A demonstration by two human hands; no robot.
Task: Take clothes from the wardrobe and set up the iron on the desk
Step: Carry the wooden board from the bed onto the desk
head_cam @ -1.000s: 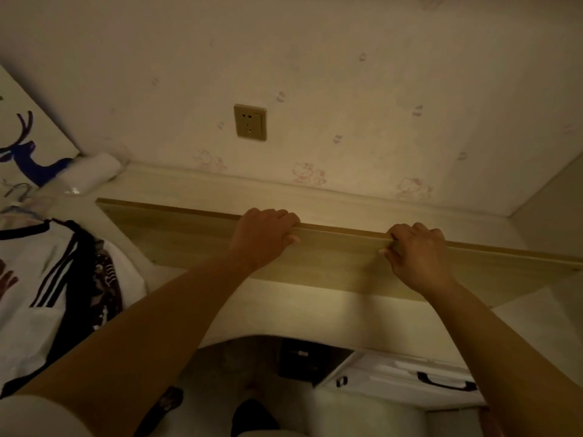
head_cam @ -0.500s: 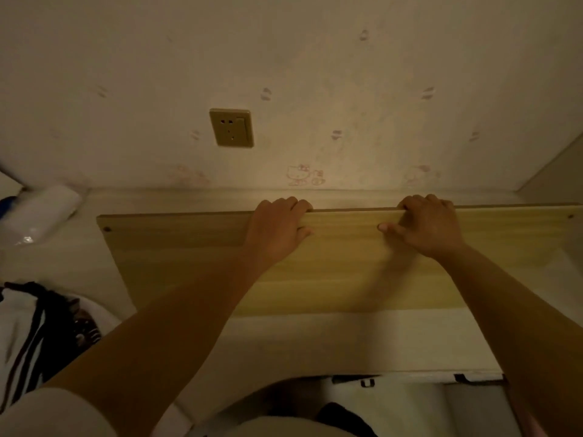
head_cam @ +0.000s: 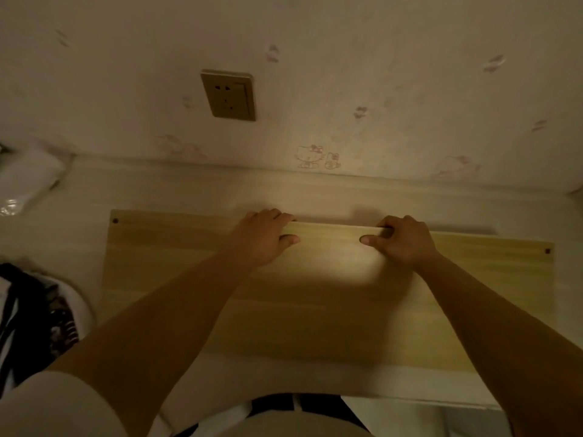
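While the board (head_cam: pixel 331 298) lies flat across the desk (head_cam: pixel 189 190) near its back edge, the left hand (head_cam: pixel 262 238) and right hand (head_cam: pixel 407 244) grip its far edge (fingers over, thumbs on top). Judged stiff and smooth-faced; hold by the edges with 2 hands.

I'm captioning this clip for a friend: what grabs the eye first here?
A pale wooden board lies across the desk, with the left hand and right hand gripping its far edge. Above, a wall socket sits on cartoon-cat wallpaper; striped clothes lie at left.
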